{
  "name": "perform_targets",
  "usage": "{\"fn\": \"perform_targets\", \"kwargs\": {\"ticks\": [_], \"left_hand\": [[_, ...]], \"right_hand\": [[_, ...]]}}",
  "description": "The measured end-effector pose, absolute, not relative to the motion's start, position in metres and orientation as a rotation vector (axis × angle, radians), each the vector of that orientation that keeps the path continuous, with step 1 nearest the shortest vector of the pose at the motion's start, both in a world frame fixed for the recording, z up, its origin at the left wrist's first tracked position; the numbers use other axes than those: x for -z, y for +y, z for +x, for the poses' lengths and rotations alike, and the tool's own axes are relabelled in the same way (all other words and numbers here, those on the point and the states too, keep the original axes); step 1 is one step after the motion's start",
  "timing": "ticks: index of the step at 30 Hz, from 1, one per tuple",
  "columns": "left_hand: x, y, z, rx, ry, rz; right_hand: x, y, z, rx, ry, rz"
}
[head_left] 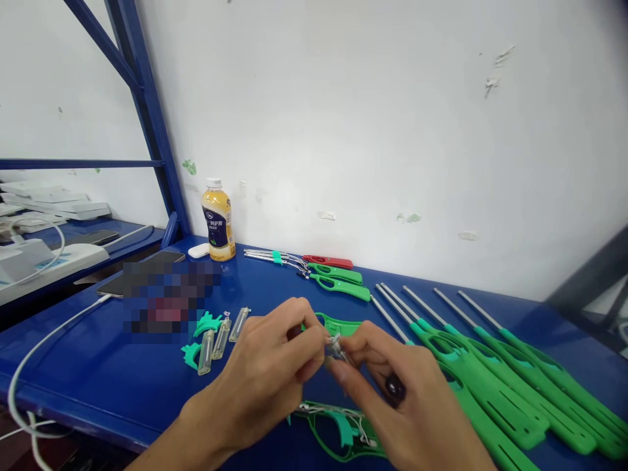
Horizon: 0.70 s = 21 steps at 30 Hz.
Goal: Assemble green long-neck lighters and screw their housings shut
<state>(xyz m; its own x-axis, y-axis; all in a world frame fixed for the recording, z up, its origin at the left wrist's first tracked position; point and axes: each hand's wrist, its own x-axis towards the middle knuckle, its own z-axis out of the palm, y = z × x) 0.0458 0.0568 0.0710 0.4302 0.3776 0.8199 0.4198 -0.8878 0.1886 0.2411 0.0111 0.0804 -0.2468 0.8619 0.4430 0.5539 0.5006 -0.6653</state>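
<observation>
My left hand and my right hand meet over the blue table, fingers pinched together on a small clear and metal lighter part held between them. Behind the fingers lies a green lighter shell half. Under my hands sits an open green lighter body with thin white wires inside. To the left lie three clear fuel tubes and small teal trigger pieces.
Several long green lighters with metal tubes lie in a row at right. More green ones and a red lighter lie at the back. A yellow drink bottle stands by the wall. A phone with white cable lies left.
</observation>
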Motion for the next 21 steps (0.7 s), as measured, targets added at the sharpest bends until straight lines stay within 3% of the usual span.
{"fn": "perform_targets", "kwargs": {"ticks": [9,15,21], "left_hand": [[-0.067,0.056,0.058,1.623,-1.029,-2.864],[-0.049,0.051,0.065,0.947,-0.971,-3.201],[-0.042,0.044,0.078,0.602,-1.096,-3.269]], "right_hand": [[-0.080,0.007,0.288,-0.136,-2.041,-1.423],[-0.079,0.005,0.304,-0.157,-2.069,-1.590],[-0.082,0.002,0.305,-0.228,-2.155,-1.580]]}}
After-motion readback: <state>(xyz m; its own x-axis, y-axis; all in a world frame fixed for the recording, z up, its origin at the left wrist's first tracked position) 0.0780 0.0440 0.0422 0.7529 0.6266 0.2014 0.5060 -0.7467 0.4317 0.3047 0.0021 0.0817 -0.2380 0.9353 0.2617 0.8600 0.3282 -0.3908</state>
